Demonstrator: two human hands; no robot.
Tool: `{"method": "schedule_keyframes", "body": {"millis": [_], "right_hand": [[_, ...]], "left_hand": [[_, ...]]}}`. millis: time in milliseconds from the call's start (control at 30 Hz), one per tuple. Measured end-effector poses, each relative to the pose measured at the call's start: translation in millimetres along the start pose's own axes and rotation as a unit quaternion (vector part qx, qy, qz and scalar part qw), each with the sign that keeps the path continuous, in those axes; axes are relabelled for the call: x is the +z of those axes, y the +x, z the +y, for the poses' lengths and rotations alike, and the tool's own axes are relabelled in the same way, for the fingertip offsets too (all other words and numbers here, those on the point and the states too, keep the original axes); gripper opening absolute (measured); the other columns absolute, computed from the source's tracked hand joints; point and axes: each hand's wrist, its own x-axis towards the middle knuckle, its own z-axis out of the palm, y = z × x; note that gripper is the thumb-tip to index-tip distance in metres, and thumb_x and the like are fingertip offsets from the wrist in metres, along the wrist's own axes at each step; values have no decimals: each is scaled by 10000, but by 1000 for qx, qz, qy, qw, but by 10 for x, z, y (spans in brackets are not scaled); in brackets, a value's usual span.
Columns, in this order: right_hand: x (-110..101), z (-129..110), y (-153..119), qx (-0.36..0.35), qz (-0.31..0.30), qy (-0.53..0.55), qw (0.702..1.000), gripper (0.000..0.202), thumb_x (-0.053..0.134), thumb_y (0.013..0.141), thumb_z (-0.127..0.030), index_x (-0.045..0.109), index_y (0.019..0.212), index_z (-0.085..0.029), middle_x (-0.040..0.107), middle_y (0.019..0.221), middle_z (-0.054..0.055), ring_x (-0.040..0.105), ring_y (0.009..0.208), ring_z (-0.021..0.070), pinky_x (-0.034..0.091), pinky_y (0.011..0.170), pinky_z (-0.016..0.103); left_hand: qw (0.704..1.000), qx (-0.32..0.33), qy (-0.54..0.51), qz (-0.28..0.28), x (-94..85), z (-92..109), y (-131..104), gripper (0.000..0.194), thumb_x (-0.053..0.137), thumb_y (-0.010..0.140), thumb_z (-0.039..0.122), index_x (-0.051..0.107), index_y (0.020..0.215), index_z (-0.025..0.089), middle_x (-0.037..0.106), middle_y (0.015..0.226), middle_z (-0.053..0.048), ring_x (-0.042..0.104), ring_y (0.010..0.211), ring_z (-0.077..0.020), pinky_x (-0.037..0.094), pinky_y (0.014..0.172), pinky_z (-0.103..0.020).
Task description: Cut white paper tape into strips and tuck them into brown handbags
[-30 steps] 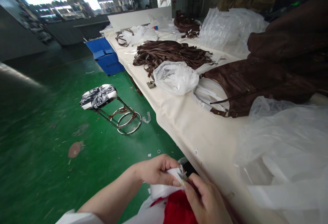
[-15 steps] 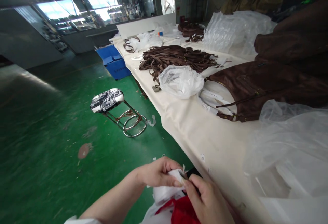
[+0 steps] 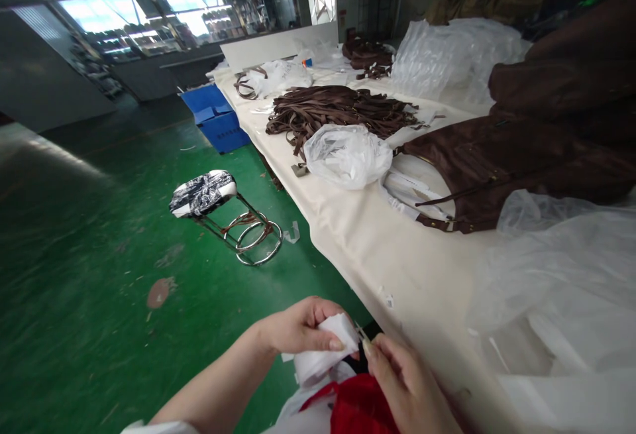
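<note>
Left hand (image 3: 301, 325): it pinches a white paper piece (image 3: 322, 348) between thumb and fingers, low in the view, just beside the near edge of the counter (image 3: 397, 255).
Right hand (image 3: 410, 387): the fingers are curled together and the fingertips meet the white paper piece at its right corner; a small thin metal part shows there, but I cannot tell what it is.
White paper piece: it is held in the air between both hands, over a red cloth (image 3: 362, 411), not lying on the counter.
Counter edge: the long cream edge runs from the hands up and away to the far left corner; the strip near the edge is mostly bare, with only small scraps.
On the counter: a crumpled plastic bag (image 3: 348, 154) lies near the edge, a heap of brown straps (image 3: 338, 106) behind it, a brown leather bag (image 3: 501, 169) to the right, and clear plastic sheets (image 3: 561, 275) at the near right.
Floor room: the green floor (image 3: 89, 242) left of the counter is wide and open; a stool (image 3: 203, 194) stands near the counter edge and a blue box (image 3: 216, 118) is farther back, close against it.
</note>
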Motion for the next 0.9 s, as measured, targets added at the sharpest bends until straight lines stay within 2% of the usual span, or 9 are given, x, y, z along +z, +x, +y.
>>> {"method": "schedule_keyframes", "body": {"millis": [167, 433, 667, 900], "right_hand": [[-22, 65, 5, -15, -59, -22, 998, 449, 402, 941, -541, 522, 663, -209, 626, 598, 11, 560, 557, 144, 396, 525, 220], [-27, 45, -18, 13, -81, -22, 996, 430, 391, 946, -528, 497, 678, -209, 611, 619, 2, 534, 579, 141, 356, 534, 221], [-20, 68, -34, 23, -70, -48, 996, 438, 378, 950, -531, 419, 648, -217, 559, 593, -13, 483, 562, 130, 308, 537, 239], [19, 147, -49, 9, -51, -57, 997, 435, 381, 952, -509, 407, 630, -218, 538, 555, -18, 457, 528, 124, 295, 508, 235]], "left_hand": [[1000, -3, -10, -21, 29, 7, 11, 382, 771, 757, 420, 718, 946, 93, 718, 861, -94, 632, 742, -127, 496, 690, -191], [999, -5, 22, -29, 48, 3, 33, 402, 753, 768, 446, 709, 938, 84, 709, 848, -87, 611, 725, -124, 490, 675, -191], [999, -5, 30, -31, 56, 8, 62, 383, 753, 775, 421, 713, 949, 82, 705, 853, -90, 612, 743, -131, 495, 684, -192], [999, -11, 16, -36, 41, -25, 74, 374, 765, 771, 398, 716, 957, 77, 698, 829, -75, 588, 706, -106, 476, 675, -174]]}}
